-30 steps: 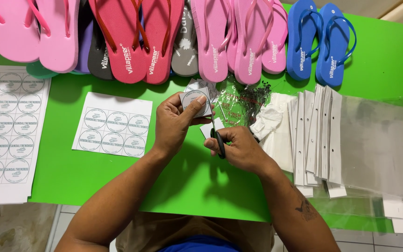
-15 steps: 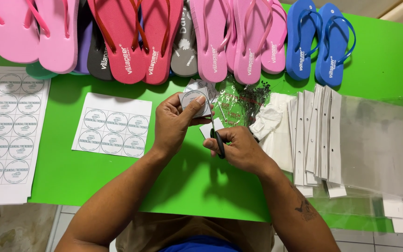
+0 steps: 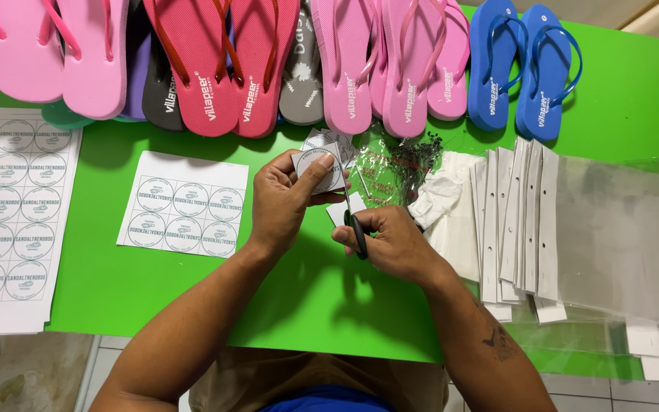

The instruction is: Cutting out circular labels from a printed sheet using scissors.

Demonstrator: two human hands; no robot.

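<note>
1. Left hand (image 3: 280, 202) — frame centre, fingers pinched on a round paper label (image 3: 316, 168).
2. Right hand (image 3: 394, 243) — closed around black-handled scissors (image 3: 354, 217), blades at the label.
3. Green table (image 3: 314, 305) beneath.

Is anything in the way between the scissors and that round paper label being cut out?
Nothing visible is. The left hand holds the round label up, and the scissors in the right hand already reach its edge.

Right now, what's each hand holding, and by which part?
Left hand pinches a round paper label at its edge; right hand grips scissors by the dark handles.
</note>
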